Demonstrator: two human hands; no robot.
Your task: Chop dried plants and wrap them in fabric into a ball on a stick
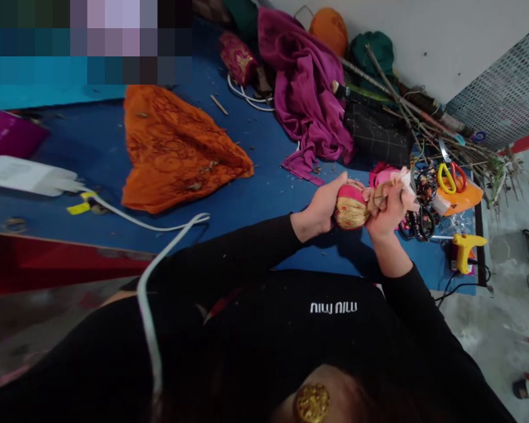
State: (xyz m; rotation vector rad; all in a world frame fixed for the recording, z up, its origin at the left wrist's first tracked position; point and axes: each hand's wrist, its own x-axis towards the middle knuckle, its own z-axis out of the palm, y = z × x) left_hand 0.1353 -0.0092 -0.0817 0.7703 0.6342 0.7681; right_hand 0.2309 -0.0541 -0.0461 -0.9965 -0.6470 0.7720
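Observation:
A rounded bundle (351,212), pink on one side and gold-beige with small red spots on the other, is held over the blue table's front edge. My left hand (320,208) is wrapped round its left side. Gripping its narrow neck from the right, my right hand (387,208) has its fingers closed, and pale pink material (408,191) sticks out above them. The bundle's neck is mostly hidden by the fingers. Just beyond the right hand lie dark floral cloth (425,182) and black-handled scissors (424,222).
Orange cloth (171,153) lies left on the blue table (242,205); magenta cloth (304,88) is at the back. Dry branches (458,138), yellow-and-red-handled scissors (452,178) and a yellow glue gun (466,249) are right. A white cable (147,317) crosses the left foreground.

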